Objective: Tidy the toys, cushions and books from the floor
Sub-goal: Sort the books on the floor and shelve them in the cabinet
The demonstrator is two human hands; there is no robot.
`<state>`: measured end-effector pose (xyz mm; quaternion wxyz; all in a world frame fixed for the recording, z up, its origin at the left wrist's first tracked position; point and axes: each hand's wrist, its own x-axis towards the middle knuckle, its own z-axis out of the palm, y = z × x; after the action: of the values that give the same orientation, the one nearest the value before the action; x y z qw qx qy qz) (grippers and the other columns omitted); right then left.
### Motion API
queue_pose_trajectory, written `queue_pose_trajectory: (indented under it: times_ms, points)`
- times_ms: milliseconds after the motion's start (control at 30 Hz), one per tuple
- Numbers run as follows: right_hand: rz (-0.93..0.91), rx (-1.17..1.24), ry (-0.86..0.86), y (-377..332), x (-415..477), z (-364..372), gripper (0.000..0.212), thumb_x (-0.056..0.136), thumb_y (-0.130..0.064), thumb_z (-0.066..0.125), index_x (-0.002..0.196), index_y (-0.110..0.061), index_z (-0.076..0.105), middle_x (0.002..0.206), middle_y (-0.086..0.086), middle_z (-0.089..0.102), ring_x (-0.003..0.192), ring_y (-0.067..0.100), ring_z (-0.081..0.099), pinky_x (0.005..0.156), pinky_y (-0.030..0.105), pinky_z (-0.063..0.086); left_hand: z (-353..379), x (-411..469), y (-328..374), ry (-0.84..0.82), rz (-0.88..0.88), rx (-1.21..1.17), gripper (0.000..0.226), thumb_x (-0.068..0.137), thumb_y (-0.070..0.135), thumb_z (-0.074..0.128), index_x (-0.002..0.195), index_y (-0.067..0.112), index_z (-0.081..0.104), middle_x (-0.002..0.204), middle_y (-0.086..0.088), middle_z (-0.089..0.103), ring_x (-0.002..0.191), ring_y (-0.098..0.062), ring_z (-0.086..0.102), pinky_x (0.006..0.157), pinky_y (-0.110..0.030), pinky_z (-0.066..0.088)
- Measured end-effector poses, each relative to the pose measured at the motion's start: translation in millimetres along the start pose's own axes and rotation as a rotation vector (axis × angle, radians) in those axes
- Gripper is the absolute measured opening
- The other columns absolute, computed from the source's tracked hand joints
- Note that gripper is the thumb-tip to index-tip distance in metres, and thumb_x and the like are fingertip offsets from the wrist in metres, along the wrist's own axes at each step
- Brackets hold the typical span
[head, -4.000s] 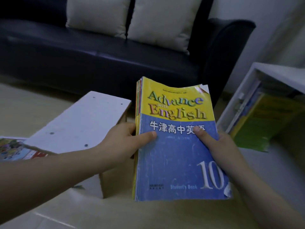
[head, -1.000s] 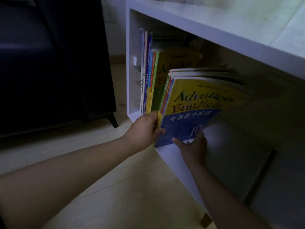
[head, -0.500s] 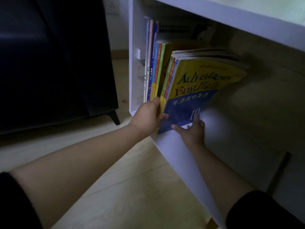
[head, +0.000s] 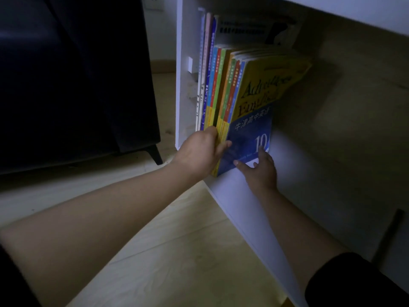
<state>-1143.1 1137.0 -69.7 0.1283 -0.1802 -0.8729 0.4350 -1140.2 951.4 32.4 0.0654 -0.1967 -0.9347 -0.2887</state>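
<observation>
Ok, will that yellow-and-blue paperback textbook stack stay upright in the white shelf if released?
Likely not: the yellow-and-blue paperback textbook stack leans right with no support on that side, so it may slump. Its thin covers bow: probably floppy. The left hand grips the spines; right hand touches its lower edge.

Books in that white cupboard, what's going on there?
A person is tidying schoolbooks away. The left hand grips a stack of textbooks by its spine side. The right hand presses open fingers against the lower edge of the front blue-and-yellow cover. The stack sits inside the white cabinet, tilted left against the books already standing there, not yet upright. A dark sofa stands to the left.
</observation>
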Motion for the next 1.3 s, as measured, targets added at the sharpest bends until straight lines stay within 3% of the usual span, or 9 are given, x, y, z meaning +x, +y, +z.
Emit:
queue_pose_trajectory:
  times_ms: [67,167,367,500,733,867,1000,1300]
  points:
    - [-0.001,0.006,-0.001,0.1,-0.7,-0.3,0.095,0.076,-0.035,0.078,0.151,-0.013,0.025,0.154,0.012,0.028,0.134,0.031,0.041,0.107,0.046,0.041,-7.2,4.6,-0.3,-0.051,0.048,0.208,0.038,0.099,0.046,0.039,0.084,0.011,0.043,0.073,-0.005,0.045,0.063,-0.020,0.043,0.054,-0.028,0.029]
    - [0.013,0.018,-0.003,0.2,-1.5,1.4,0.099,0.074,-0.039,0.079,0.152,-0.015,0.023,0.156,0.009,0.024,0.138,0.031,0.037,0.108,0.048,0.040,-11.9,11.8,-4.8,-0.129,0.052,0.333,0.048,0.100,0.048,0.031,0.075,0.011,0.048,0.061,-0.003,0.040,0.063,-0.022,0.044,0.058,-0.032,0.032]
    - [0.036,0.026,-0.019,-3.8,-1.2,0.8,0.101,0.072,-0.040,0.080,0.152,-0.015,0.024,0.156,0.008,0.024,0.138,0.030,0.035,0.108,0.048,0.039,-7.3,8.5,-5.1,-0.130,-0.025,0.192,0.043,0.098,0.048,0.035,0.088,0.009,0.048,0.080,-0.009,0.049,0.073,-0.023,0.046,0.063,-0.032,0.036]
    - [0.052,0.109,-0.010,-7.5,-5.9,-0.8,0.095,0.073,-0.034,0.081,0.150,-0.017,0.028,0.155,0.008,0.027,0.139,0.028,0.035,0.109,0.047,0.039,-7.5,5.1,-7.5,-0.109,-0.060,0.084,0.041,0.096,0.051,0.038,0.087,0.012,0.044,0.079,-0.004,0.046,0.070,-0.019,0.044,0.050,-0.026,0.028]
    - [0.077,0.307,0.071,-26.3,-38.4,-9.0,0.071,0.083,-0.015,0.073,0.145,-0.010,0.039,0.145,0.011,0.044,0.123,0.018,0.048,0.099,0.025,0.041,-11.0,-3.8,-7.2,-0.107,-0.080,0.059,0.038,0.096,0.048,0.045,0.088,0.011,0.049,0.084,-0.008,0.053,0.075,-0.024,0.050,0.059,-0.029,0.033]
    - [0.081,0.395,0.127,-43.8,-66.5,-20.5,0.060,0.085,-0.013,0.071,0.139,-0.006,0.046,0.139,0.008,0.052,0.123,0.020,0.052,0.090,0.022,0.041,-15.9,-20.1,-11.0,-0.095,-0.100,0.033,0.028,0.094,0.037,0.054,0.095,0.009,0.052,0.092,-0.008,0.059,0.084,-0.026,0.058,0.062,-0.027,0.037]
    - [0.064,0.480,0.050,-64.1,-100.0,-36.0,0.052,0.084,-0.010,0.072,0.132,-0.010,0.052,0.130,0.004,0.058,0.119,0.017,0.056,0.090,0.020,0.044,-27.2,-46.0,-15.0,-0.118,-0.145,-0.004,0.029,0.090,0.028,0.058,0.111,0.008,0.057,0.110,-0.008,0.065,0.094,-0.024,0.062,0.070,-0.025,0.042]
    - [-0.114,0.492,-0.271,-127.9,-159.8,-46.0,0.030,0.085,-0.018,0.070,0.113,-0.026,0.062,0.108,-0.007,0.068,0.097,-0.002,0.064,0.080,0.016,0.049,-107.8,-128.5,-18.5,-0.093,-0.345,-0.130,0.030,0.089,0.032,0.061,0.117,0.022,0.055,0.108,0.009,0.060,0.090,-0.003,0.060,0.080,-0.025,0.053]
